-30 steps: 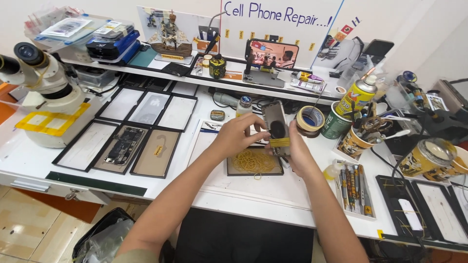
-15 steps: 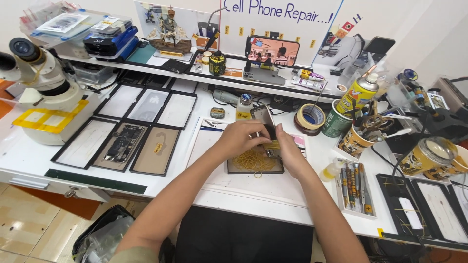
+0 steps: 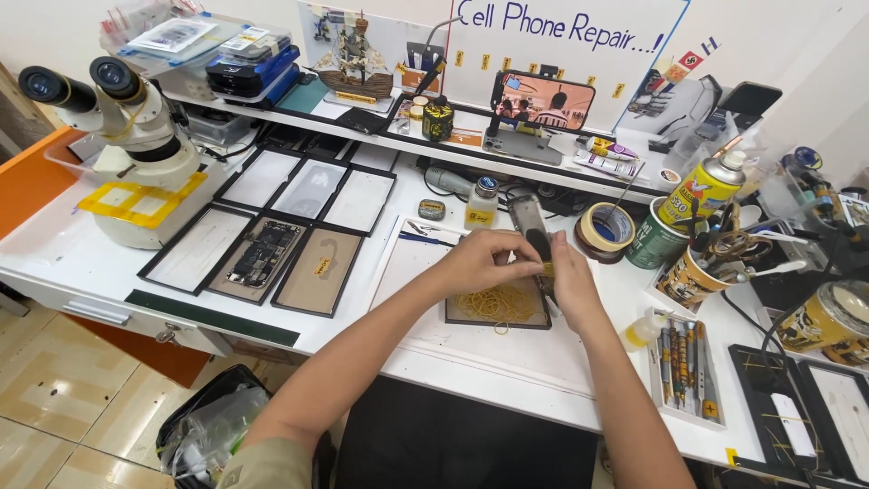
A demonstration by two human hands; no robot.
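Holding one phone (image 3: 529,224) upright just above the tray of rubber bands (image 3: 497,305), our left hand (image 3: 477,260) and right hand (image 3: 572,279) both pinch its lower end.

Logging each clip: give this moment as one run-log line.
left hand: on phone | right hand: grips phone, tilted | below: tray of rubber bands | surface: white bench

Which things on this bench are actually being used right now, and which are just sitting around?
In use:
left hand and right hand, both on the phone
shallow tray of rubber bands just beneath the hands

Lying about:
microscope
black trays to the left
tape roll
spray can
cup of tools
screwdriver tray
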